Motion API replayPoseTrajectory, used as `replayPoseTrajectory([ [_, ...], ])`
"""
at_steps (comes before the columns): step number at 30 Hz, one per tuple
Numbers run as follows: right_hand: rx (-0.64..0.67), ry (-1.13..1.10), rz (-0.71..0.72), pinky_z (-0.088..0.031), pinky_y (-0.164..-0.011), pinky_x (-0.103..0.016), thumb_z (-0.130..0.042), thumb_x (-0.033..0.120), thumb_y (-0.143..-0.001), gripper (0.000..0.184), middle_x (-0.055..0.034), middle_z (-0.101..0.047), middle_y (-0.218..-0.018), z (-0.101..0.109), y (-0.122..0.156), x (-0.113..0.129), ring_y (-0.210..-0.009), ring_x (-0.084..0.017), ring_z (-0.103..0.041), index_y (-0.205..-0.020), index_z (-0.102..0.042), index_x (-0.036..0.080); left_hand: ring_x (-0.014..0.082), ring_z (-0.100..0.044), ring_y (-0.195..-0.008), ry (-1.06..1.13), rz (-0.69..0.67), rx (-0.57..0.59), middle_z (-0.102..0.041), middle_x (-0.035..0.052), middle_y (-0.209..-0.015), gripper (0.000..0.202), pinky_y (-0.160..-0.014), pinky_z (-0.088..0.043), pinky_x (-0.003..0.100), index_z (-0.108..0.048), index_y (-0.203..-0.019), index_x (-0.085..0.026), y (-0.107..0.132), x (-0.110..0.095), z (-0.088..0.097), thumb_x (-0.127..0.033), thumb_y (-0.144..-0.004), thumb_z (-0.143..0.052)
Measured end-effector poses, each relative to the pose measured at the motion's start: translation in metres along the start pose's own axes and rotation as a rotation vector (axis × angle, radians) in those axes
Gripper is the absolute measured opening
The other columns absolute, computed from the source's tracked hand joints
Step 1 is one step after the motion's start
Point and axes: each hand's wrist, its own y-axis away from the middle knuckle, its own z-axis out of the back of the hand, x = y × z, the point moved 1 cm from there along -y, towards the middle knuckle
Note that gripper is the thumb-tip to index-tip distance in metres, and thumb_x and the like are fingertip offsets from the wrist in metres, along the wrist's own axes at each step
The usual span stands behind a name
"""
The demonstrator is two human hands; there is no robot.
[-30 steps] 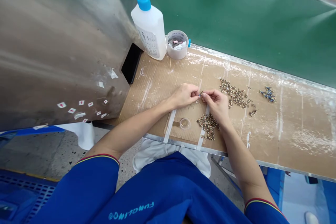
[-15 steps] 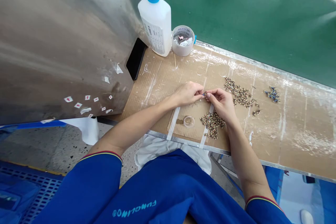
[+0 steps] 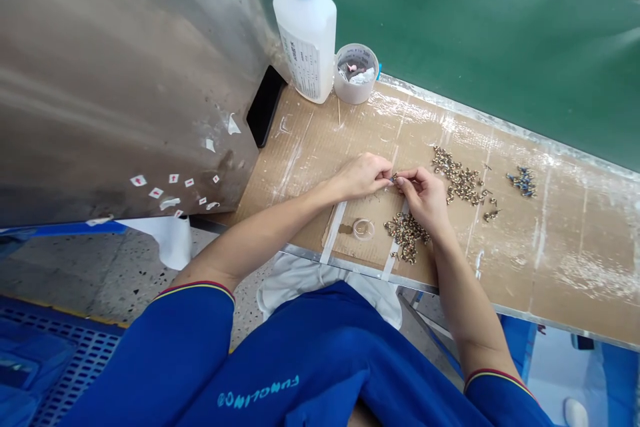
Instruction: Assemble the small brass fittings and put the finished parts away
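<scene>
My left hand (image 3: 363, 175) and my right hand (image 3: 425, 199) meet above the cardboard-covered bench (image 3: 300, 167). Their fingertips pinch a tiny metal part (image 3: 393, 177), too small to make out in detail. Below my right hand lies a heap of small brass-coloured metal parts (image 3: 407, 235). A second brass-coloured heap (image 3: 459, 177) lies beyond that hand, and a small cluster of blue-and-metal parts (image 3: 521, 181) sits further right. A small clear round dish (image 3: 363, 229) stands between my forearms.
A white bottle with a blue nozzle (image 3: 307, 33) and a round tub of scraps (image 3: 356, 73) stand at the bench's back edge. A green panel (image 3: 475, 27) rises behind it. A steel panel with stickers (image 3: 125, 93) stands left.
The whole view has shifted, so the bottle and bench sit further right in the frame. My hands stay together, pinching the tiny part.
</scene>
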Motion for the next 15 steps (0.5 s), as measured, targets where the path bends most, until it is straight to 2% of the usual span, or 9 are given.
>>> replayPoseTrajectory([
  [8, 0.036, 0.017, -0.045, -0.052, -0.064, -0.031, -0.066, 0.033, -0.089, 0.014, -0.0040, -0.073, -0.078, 0.0024, 0.0001, -0.0010, -0.065, -0.016, -0.064, -0.088, -0.069, 0.019, 0.0162, -0.060, -0.075, -0.032, -0.027, -0.010, -0.068, 0.0024, -0.078, 0.017, -0.073, -0.041, 0.028, -0.067, -0.076, -0.015, 0.0009, 0.0024, 0.0000, -0.019, -0.092, -0.070],
  [11, 0.069, -0.050, -0.080, -0.052, -0.063, -0.030, -0.069, 0.041, -0.090, 0.021, -0.0036, -0.072, -0.077, 0.0040, -0.0008, -0.0011, -0.066, -0.016, -0.064, -0.087, -0.069, 0.020, 0.0170, -0.062, -0.078, -0.036, -0.051, -0.014, -0.069, 0.0034, -0.081, 0.017, -0.075, -0.043, 0.028, -0.068, -0.078, -0.015, 0.0018, 0.0026, 0.0013, -0.021, -0.093, -0.069],
  [15, 0.065, -0.142, -0.121, -0.054, -0.065, -0.031, -0.075, 0.051, -0.087, 0.032, -0.0033, -0.071, -0.077, 0.0031, -0.0016, -0.0021, -0.069, -0.016, -0.065, -0.085, -0.068, 0.021, 0.0155, -0.059, -0.072, 0.004, -0.057, -0.041, -0.068, 0.0024, -0.078, 0.017, -0.071, -0.041, 0.028, -0.067, -0.076, -0.015, 0.0024, 0.0021, 0.0025, -0.021, -0.091, -0.072],
])
